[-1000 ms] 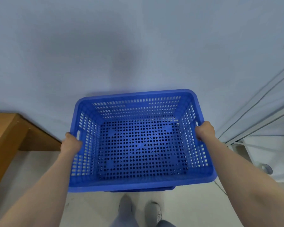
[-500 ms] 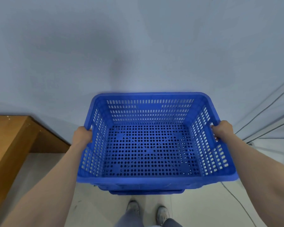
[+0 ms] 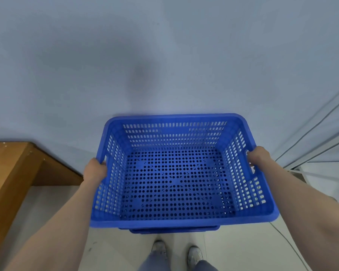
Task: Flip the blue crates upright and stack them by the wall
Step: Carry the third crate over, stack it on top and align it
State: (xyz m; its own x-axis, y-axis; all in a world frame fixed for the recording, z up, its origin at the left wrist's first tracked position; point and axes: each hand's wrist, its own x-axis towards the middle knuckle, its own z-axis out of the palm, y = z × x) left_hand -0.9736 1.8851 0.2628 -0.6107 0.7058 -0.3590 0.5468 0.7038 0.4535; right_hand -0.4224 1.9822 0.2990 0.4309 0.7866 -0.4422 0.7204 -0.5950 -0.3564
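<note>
Upright blue crate [image 3: 176, 173] has drifted right and nearer the wall [image 3: 164, 65]; left hand [image 3: 95, 170] and right hand [image 3: 259, 158] stay clamped on its side rims, over a second crate [image 3: 174, 230] below — stacking looks imminent.

Single head-worn wide-angle view, aimed forward and steeply down, close over blue crate [image 3: 176, 173] gripped by left hand [image 3: 95, 170] and right hand [image 3: 259, 157]; wall [image 3: 164, 55] fills upper frame

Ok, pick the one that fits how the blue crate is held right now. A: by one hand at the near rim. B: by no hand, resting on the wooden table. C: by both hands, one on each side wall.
C: the left hand and the right hand each grip a side wall of the upright blue crate.
</note>
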